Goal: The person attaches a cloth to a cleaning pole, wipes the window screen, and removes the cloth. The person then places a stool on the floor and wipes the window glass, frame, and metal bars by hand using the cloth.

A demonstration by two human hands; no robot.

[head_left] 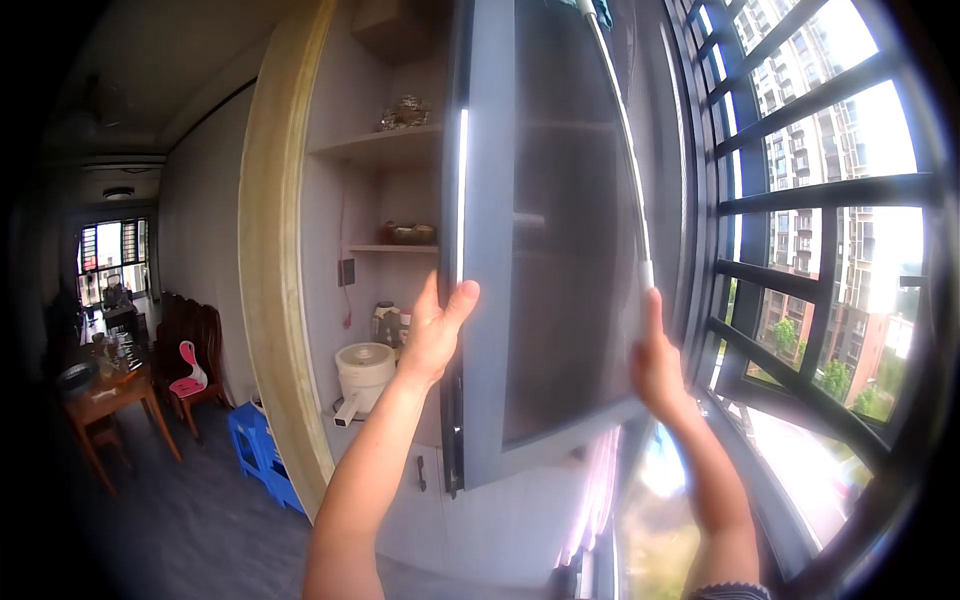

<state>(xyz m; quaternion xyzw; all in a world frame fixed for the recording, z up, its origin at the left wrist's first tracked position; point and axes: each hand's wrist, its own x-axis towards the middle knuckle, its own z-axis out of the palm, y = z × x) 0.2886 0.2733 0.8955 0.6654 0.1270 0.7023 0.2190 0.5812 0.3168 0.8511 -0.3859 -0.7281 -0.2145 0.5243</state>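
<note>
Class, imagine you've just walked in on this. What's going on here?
A person's left hand holds the upright edge of a grey-framed glass panel, while the right hand grips a slim pale pole. The pole runs upward in front of the panel to a bit of teal material, cut off by the top of the picture; whether that touches the glass can't be told. Shelves stand to the left, and a barred window is to the right.

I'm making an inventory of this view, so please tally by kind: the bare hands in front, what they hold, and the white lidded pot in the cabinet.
Bare hands: 2 (left hand, right hand)
Window sash: 1
Pole: 1
White lidded pot: 1
Total: 5
</note>
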